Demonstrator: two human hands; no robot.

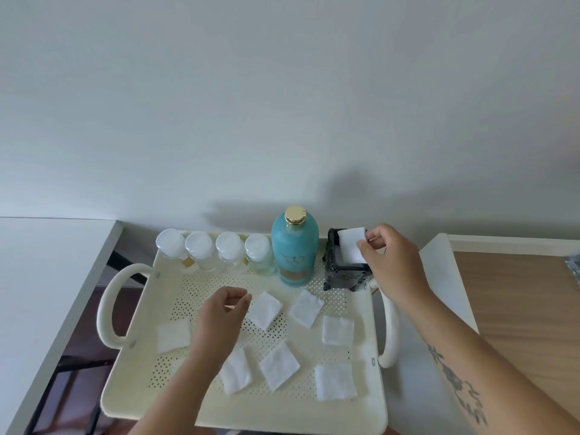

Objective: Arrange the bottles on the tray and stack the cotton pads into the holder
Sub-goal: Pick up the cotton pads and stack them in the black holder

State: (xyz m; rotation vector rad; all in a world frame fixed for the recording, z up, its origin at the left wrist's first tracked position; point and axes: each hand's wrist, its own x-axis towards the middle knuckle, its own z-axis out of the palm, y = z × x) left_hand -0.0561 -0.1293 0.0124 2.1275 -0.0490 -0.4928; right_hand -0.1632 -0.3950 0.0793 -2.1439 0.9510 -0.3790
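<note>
Right now the right hand (389,262) pinches one cotton pad (351,243) by its edge, at the open top of the black holder (345,274) in the back right of the tray (282,412). The left hand (219,318) hangs over the tray with fingers loosely curled and nothing in them, just beside one of seven loose pads (265,310) lying flat there. They look soft, thin and very light, so they will bend; a gentle pinch at a corner should lift one. The small bottles (201,251) and the blue bottle (295,249) stand in a row at the back
</note>
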